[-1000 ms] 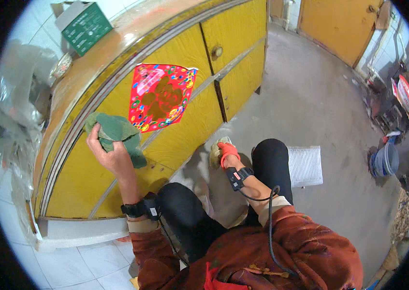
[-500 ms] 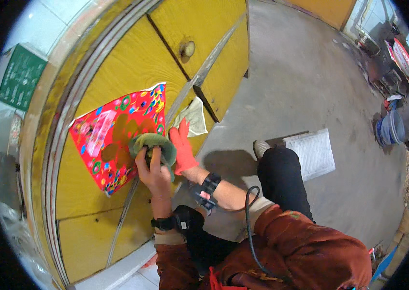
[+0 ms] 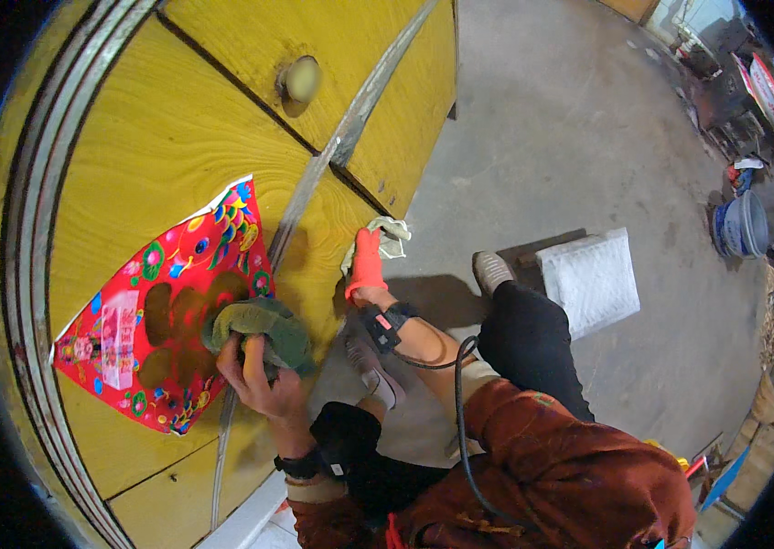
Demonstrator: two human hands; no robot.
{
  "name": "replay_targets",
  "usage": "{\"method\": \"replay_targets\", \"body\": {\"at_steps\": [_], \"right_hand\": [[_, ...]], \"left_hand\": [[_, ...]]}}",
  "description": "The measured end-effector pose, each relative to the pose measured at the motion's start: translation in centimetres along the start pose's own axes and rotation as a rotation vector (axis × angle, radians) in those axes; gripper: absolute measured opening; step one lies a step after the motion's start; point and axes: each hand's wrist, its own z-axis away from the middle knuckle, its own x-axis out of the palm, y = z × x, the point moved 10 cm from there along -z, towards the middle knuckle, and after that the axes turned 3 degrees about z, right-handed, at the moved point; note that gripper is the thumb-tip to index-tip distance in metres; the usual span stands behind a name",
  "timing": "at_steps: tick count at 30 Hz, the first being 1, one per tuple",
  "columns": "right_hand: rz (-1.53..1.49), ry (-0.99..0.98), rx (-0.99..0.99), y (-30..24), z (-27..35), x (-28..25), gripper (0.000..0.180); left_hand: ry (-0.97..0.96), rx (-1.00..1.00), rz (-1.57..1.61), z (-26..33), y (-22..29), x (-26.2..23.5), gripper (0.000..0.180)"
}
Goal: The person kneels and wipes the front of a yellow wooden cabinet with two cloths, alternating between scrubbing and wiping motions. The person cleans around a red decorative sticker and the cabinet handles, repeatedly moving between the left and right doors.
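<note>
From the head view, the left hand (image 3: 259,384) grips a green cloth (image 3: 259,328) pressed on the red sticker (image 3: 158,316) (on the yellow door (image 3: 149,156)), while the gloved right hand (image 3: 366,265) clutches a pale rag (image 3: 389,234).

Even, bright daylight; colours saturated. A soft shadow lies on the concrete floor (image 3: 579,119) beneath the person. Strong fisheye bending curves the yellow door (image 3: 131,165) edges; black vignette rings the frame. Focus sharp centrally.
</note>
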Motion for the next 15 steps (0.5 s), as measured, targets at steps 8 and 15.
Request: {"method": "replay_targets", "body": {"at_steps": [8, 15], "right_hand": [[-0.132, 0.100, 0.093, 3.3, -4.2, -4.1, 0.077], [0.010, -0.002, 0.058, 5.1, 1.2, -1.9, 0.074]], "left_hand": [[-0.036, 0.019, -0.028, -0.1, 0.0, 0.3, 0.041], [0.040, -0.072, 0.082, 0.1, -0.2, -0.5, 0.048]]}}
